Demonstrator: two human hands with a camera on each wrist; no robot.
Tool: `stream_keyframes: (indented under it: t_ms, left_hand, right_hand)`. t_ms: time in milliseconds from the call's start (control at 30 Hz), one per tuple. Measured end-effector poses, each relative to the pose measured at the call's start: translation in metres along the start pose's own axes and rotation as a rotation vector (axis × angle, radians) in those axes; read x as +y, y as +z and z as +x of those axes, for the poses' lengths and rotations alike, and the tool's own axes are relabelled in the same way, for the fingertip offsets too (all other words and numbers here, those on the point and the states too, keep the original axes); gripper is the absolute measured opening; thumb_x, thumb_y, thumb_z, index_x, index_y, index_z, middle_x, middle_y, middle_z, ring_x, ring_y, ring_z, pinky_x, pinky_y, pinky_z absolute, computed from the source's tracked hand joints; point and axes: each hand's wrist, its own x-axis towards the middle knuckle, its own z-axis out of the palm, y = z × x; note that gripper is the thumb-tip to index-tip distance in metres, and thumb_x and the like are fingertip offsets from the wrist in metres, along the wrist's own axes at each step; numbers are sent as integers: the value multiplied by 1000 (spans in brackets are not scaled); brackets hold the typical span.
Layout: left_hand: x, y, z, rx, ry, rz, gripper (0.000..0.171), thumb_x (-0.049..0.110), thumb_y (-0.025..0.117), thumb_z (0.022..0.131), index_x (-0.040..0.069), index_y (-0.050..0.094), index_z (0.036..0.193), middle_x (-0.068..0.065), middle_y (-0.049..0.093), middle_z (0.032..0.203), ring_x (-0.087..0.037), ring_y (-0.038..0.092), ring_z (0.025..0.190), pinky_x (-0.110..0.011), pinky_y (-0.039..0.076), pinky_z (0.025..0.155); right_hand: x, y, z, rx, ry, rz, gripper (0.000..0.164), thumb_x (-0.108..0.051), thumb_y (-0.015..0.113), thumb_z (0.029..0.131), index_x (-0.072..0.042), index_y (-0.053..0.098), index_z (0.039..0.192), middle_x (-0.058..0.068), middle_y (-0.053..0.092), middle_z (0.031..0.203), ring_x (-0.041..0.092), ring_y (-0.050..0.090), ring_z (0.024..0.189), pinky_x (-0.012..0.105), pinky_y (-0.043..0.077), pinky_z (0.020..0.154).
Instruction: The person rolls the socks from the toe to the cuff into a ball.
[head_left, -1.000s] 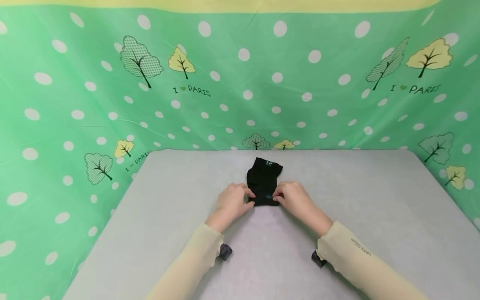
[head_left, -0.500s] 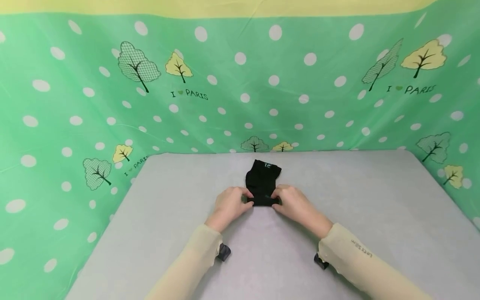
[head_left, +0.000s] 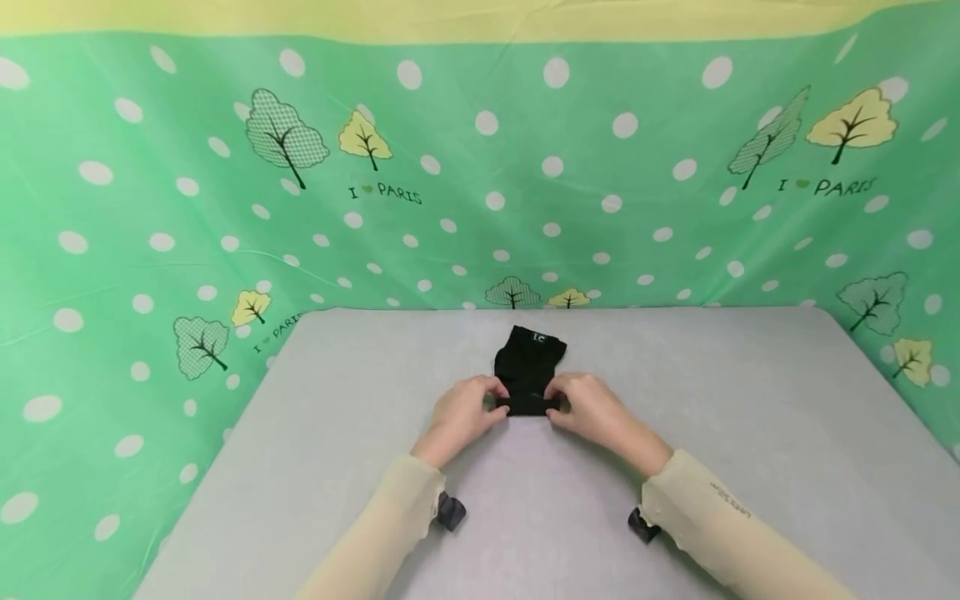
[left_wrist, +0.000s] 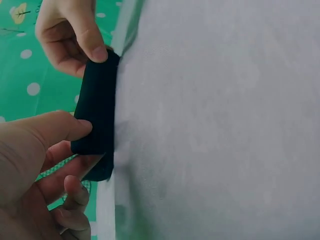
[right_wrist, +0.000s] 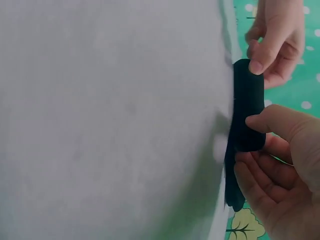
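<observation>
A black sock (head_left: 527, 367) lies on the grey table, its cuff with small pale letters pointing away from me. The near end is turned up into a raised band across its width. My left hand (head_left: 467, 410) pinches the left corner of this fold between thumb and fingers. At the right corner, my right hand (head_left: 592, 410) grips the fold in the same way. The left wrist view shows the thumb (left_wrist: 75, 129) pressed on the front of the black fold (left_wrist: 97, 110), fingers behind it. In the right wrist view the fold (right_wrist: 248, 105) stands upright between both hands.
The grey table (head_left: 360, 367) spreads out on all sides of the sock. Behind it and to both sides hangs a green dotted curtain (head_left: 450, 108) with printed trees. A small black device (head_left: 451, 511) sits under the left sleeve, another (head_left: 643, 525) under the right.
The sock's near end lay flat a second ago, with a small bluish mark showing. Both hands have since lifted and turned it up into a band, covering that mark. The cuff end stays put.
</observation>
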Motion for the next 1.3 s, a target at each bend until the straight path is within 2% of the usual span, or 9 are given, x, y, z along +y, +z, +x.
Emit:
stream_keyframes:
  t_ms: [267, 467, 633, 767, 900, 1033, 1133, 1233, 1300]
  left_hand:
    - [-4, 1, -6, -46, -45, -179, 8, 25, 71, 90, 23, 70, 97, 1, 74, 95, -14, 63, 80, -29, 48, 71]
    - [-1, 4, -3, -45, -126, -221, 8, 28, 70, 92, 20, 68, 95, 0, 72, 91, -14, 63, 80, -30, 50, 74]
    - [3, 4, 5, -16, -170, -181, 10, 27, 73, 90, 18, 68, 90, 2, 71, 86, -12, 61, 78, -28, 48, 71]
    - [5, 4, 10, -2, -169, -131, 11, 26, 74, 88, 19, 65, 88, 4, 67, 84, -11, 58, 76, -27, 45, 66]
    - [5, 6, 9, 25, -108, -61, 13, 22, 75, 88, 23, 62, 85, 5, 60, 91, -11, 54, 75, -25, 43, 63]
    - [6, 5, 5, 39, -47, 29, 10, 19, 75, 88, 25, 67, 85, 7, 61, 98, -11, 56, 76, -24, 45, 62]
    - [5, 2, 2, 26, -20, 83, 8, 21, 75, 86, 25, 73, 92, 8, 64, 107, -13, 62, 88, -26, 51, 68]
    - [3, 0, 0, 8, 2, 108, 15, 25, 78, 84, 25, 75, 99, 8, 65, 115, -16, 65, 101, -31, 55, 77]
    - [2, 0, 1, -4, 8, 102, 19, 28, 80, 83, 24, 75, 101, 8, 65, 116, -17, 65, 105, -33, 55, 81]
  right_hand:
    - [0, 0, -9, -56, 95, 237, 12, -6, 73, 85, -8, 66, 95, 0, 65, 77, 7, 56, 69, 21, 48, 61]
    - [3, 1, -9, -51, 158, 293, 6, -5, 68, 90, -8, 67, 95, 2, 70, 80, 9, 58, 70, 23, 48, 62]
    - [1, 0, 1, -59, 242, 205, 3, -8, 68, 91, -8, 69, 94, 0, 67, 75, 10, 55, 66, 26, 45, 61]
    - [-3, -3, 8, -58, 248, 97, 4, -11, 71, 89, -7, 72, 90, 0, 64, 73, 12, 53, 66, 28, 43, 62]
    - [-7, -1, 10, 4, 191, 19, 4, -8, 76, 85, -8, 72, 85, 1, 62, 77, 13, 54, 70, 30, 46, 66]
    - [-11, 2, 7, 72, 137, -36, 13, -3, 79, 81, -11, 69, 79, 0, 61, 78, 14, 57, 73, 31, 49, 69]
    - [-13, 2, 3, 88, 112, -71, 11, -4, 79, 81, -11, 73, 78, 0, 63, 80, 16, 61, 75, 33, 53, 70]
    - [-13, 1, 0, 76, 93, -83, 6, -8, 81, 80, -10, 76, 83, 1, 67, 86, 18, 65, 80, 35, 55, 73]
    - [-12, 0, -1, 57, 85, -85, 12, -13, 84, 78, -9, 77, 88, 2, 68, 90, 18, 66, 81, 37, 56, 75]
